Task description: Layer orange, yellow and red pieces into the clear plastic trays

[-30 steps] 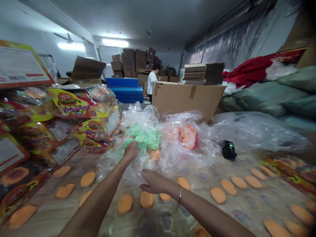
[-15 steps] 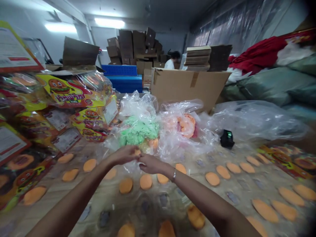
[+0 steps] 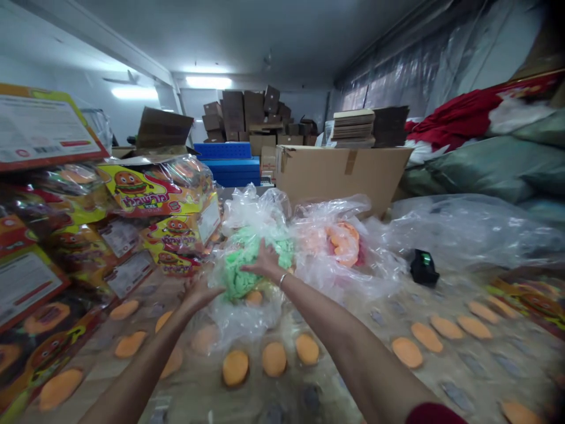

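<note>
- Fingers of the right hand point(image 3: 266, 262) lie spread over the green pieces inside the clear bag point(image 3: 247, 277); whether they pinch anything cannot be told. The left hand point(image 3: 198, 292) grips the bag's plastic at its near-left side, fingers curled.
- Cardboard box point(image 3: 342, 174) stands behind the bag, well apart.
- Stacked burger packs point(image 3: 145, 191) rise just left of the bag.
- A second bag with orange pieces point(image 3: 342, 241) sits just right of the bag, touching it.
- Green pieces lie directly under the right hand, the nearer one; the heap shows no clear long axis.
- Orange bun pieces point(image 3: 273, 359) lie in rows on the counter point(image 3: 198, 383) in front of the bag.
- A small black device point(image 3: 424, 266) sits right of the bag, beyond the orange one.
</note>
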The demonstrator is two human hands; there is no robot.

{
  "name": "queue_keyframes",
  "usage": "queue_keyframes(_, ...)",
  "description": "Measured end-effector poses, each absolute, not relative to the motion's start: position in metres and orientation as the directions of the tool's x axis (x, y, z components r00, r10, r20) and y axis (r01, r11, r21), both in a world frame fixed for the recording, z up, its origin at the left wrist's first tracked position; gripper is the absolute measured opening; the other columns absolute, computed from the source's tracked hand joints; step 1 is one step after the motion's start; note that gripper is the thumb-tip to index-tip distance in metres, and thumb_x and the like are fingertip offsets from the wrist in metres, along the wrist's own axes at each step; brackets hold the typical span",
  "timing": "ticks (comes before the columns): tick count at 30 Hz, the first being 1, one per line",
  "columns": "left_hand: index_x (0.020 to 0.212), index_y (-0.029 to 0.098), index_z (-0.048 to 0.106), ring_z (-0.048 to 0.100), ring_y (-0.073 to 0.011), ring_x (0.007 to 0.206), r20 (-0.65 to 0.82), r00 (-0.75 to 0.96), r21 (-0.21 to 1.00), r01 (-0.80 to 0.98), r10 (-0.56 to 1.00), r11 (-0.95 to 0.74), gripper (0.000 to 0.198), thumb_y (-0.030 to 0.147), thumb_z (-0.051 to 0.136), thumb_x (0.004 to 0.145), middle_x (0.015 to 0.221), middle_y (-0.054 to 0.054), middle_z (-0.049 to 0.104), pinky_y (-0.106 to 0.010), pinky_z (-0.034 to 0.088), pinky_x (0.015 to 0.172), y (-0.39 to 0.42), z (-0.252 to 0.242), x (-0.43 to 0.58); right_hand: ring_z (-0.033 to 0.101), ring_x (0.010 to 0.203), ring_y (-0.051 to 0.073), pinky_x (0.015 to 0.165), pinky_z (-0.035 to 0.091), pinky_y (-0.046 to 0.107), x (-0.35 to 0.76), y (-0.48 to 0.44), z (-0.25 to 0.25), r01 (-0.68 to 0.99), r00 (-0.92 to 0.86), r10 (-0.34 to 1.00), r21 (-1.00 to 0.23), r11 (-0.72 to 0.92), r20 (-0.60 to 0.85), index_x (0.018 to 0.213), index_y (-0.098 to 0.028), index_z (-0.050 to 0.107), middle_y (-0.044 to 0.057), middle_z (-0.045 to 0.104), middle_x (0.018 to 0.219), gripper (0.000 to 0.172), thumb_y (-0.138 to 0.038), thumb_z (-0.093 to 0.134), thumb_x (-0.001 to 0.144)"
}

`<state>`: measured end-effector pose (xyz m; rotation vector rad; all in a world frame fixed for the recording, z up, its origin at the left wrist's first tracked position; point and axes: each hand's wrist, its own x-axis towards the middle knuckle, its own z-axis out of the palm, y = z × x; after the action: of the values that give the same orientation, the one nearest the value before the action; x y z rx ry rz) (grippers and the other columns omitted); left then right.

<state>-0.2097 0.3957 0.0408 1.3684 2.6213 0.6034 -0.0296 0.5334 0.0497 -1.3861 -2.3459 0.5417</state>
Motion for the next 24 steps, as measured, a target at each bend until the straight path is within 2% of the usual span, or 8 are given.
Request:
queue_keyframes(3,0.129,0.021,0.053,0.037,-0.0445,0.135,-0.028,-0.509,0.307,0.814,0.860,0.492,0.069,0.050,0.067,0.068,0.143,-0.020,0.047,-0.059,0.037,0.101,0.409,0.030,-0.203,0.052,0.119,0.032,0.098,0.040,0.044,-0.046,0.544,0.046,0.689,-0.551,0.818,-0.463,0.557,0.165,0.135,-0.014,0.046,0.021,0.055,0.129,0.079,-0.047,0.076,0.069)
queue_keyframes(5,0.136,0.019,0.047,0.037,-0.0432,0.135,-0.020,-0.502,0.304,0.821,0.864,0.484,0.074,0.049,0.065,0.071,0.145,-0.020,0.044,-0.057,0.037,0.101,0.411,0.031,-0.194,0.059,0.105,0.026,0.089,0.044,0.034,-0.046,0.559,0.048,0.673,-0.534,0.833,-0.525,0.522,0.144,0.111,-0.016,0.062,0.014,0.066,0.113,0.041,-0.033,0.072,0.074)
queue_keyframes(7,0.142,0.020,0.040,0.036,-0.0428,0.135,0.046,-0.531,0.317,0.811,0.846,0.491,0.080,0.052,0.063,0.073,0.148,-0.020,0.041,-0.056,0.037,0.102,0.407,0.034,-0.189,0.062,0.092,0.021,0.079,0.045,0.027,-0.039,0.579,0.054,0.667,-0.487,0.864,-0.586,0.460,0.124,0.090,-0.015,0.066,0.009,0.069,0.096,0.018,-0.026,0.069,0.076)
queue_keyframes(12,0.147,0.015,0.031,0.032,-0.0400,0.138,0.256,-0.582,0.314,0.805,0.772,0.503,0.088,0.058,0.059,0.076,0.152,-0.021,0.033,-0.052,0.032,0.108,0.380,0.048,-0.184,0.057,0.071,0.013,0.061,0.040,0.021,-0.025,0.631,0.087,0.590,-0.295,0.941,-0.743,0.316,0.167,0.084,-0.013,0.064,0.003,0.062,0.078,0.020,-0.033,0.065,0.081)
queue_keyframes(15,0.148,0.017,0.032,0.026,-0.0363,0.143,0.387,-0.361,0.176,0.932,0.849,0.316,0.083,0.051,0.061,0.078,0.155,-0.020,0.031,-0.052,0.024,0.113,0.375,0.055,-0.172,0.052,0.059,0.011,0.053,0.039,0.021,-0.024,0.651,0.108,0.514,-0.160,0.977,-0.833,0.206,0.143,0.092,-0.010,0.060,0.002,0.056,0.072,0.025,-0.033,0.049,0.091)
queue_keyframes(19,0.134,0.029,0.053,0.031,-0.0299,0.142,0.162,0.166,0.078,0.980,0.973,-0.180,0.051,0.027,0.058,0.083,0.152,-0.007,0.041,-0.049,0.019,0.116,0.405,0.053,-0.152,0.049,0.053,0.010,0.052,0.041,0.022,-0.025,0.657,0.121,0.431,-0.104,0.988,-0.890,0.149,0.115,0.094,-0.009,0.058,0.000,0.050,0.066,0.024,-0.030,0.046,0.092)
queue_keyframes(22,0.141,0.025,0.047,0.039,-0.0263,0.138,0.075,0.258,0.091,0.960,0.963,-0.264,0.053,0.024,0.050,0.088,0.154,-0.008,0.039,-0.043,0.025,0.115,0.442,0.048,-0.151,0.057,0.068,0.015,0.064,0.047,0.025,-0.018,0.638,0.118,0.416,-0.123,0.983,-0.892,0.178,0.138,0.096,-0.010,0.060,0.003,0.056,0.074,0.021,-0.029,0.058,0.085)
queue_keyframes(24,0.145,0.023,0.042,0.041,-0.0256,0.137,0.047,0.223,0.062,0.972,0.974,-0.226,0.058,0.020,0.047,0.088,0.158,-0.008,0.032,-0.041,0.027,0.114,0.462,0.051,-0.160,0.058,0.094,0.022,0.082,0.048,0.032,-0.009,0.610,0.112,0.451,-0.155,0.941,-0.826,0.339,0.302,0.106,-0.011,0.060,0.010,0.062,0.097,0.029,-0.025,0.063,0.081)
